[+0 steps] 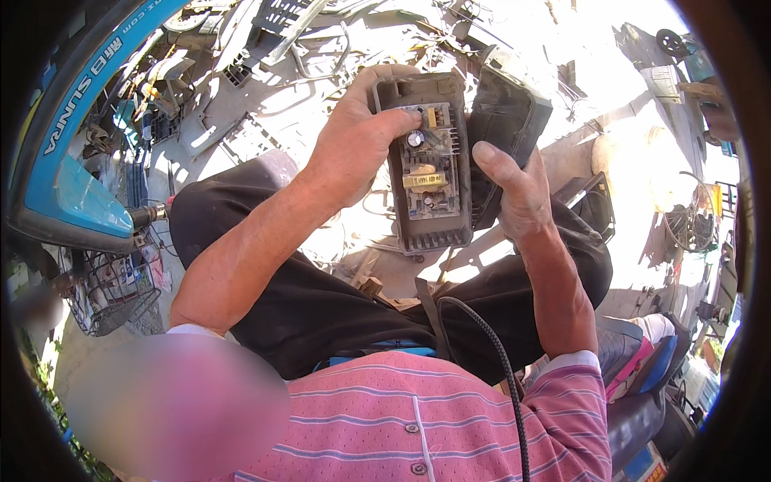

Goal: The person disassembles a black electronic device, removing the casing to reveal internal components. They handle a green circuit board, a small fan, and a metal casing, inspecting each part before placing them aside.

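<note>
An opened dark plastic case, looking like a charger's housing, is held up in front of my lap. My left hand (361, 136) grips its tray-like half (438, 239), thumb pressed on the upper end of the circuit board (441, 153) lying in it. The board carries a round capacitor, a yellow transformer and a finned metal part. My right hand (524, 197) is closed around the other half, an empty-looking cover (514, 100), with its thumb on the near side. The two halves stand side by side, edges close or touching; my right fingers are hidden behind.
A blue vehicle body panel (88, 201) rises at the left, with a wire basket (108, 293) below it. Scrap plastic and metal parts (241, 56) litter the sunlit ground ahead. A braided dark cord (490, 337) runs down over my shirt.
</note>
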{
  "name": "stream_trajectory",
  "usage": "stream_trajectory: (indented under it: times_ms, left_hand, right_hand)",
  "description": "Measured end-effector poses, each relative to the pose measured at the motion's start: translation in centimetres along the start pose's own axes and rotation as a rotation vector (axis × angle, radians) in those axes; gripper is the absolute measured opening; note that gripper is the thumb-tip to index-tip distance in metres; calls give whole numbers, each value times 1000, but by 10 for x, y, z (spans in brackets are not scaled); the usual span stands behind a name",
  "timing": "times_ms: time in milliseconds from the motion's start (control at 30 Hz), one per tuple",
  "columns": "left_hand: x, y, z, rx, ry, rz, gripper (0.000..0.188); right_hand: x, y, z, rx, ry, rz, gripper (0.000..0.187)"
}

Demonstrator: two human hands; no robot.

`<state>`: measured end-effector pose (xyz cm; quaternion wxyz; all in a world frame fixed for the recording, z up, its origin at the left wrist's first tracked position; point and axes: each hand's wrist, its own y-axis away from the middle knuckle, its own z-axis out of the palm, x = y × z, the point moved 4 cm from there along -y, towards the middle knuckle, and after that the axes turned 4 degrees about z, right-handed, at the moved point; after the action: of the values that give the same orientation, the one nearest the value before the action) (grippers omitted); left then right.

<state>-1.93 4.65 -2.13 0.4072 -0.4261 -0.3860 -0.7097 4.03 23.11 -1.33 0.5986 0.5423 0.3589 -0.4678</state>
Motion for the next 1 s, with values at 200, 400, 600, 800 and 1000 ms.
stream_trajectory:
  times_ms: [200,400,600,800,1000]
  left_hand:
    - [-7,-7,-16,70,-87,25,42]
    - [-21,-12,-17,139,0,-136,30]
    - [-31,-14,-13,79,4,-219,25]
    - [-34,-17,-10,61,4,-235,25]
    - [-36,-14,-2,47,-47,-267,28]
  right_hand:
    - [-10,2,-14,47,50,38,63]
    - [-10,5,-12,-27,-16,76,64]
    - [-23,8,-1,-79,241,105,63]
    - [-25,4,3,-18,423,79,85]
    - [-17,-2,3,36,588,41,87]
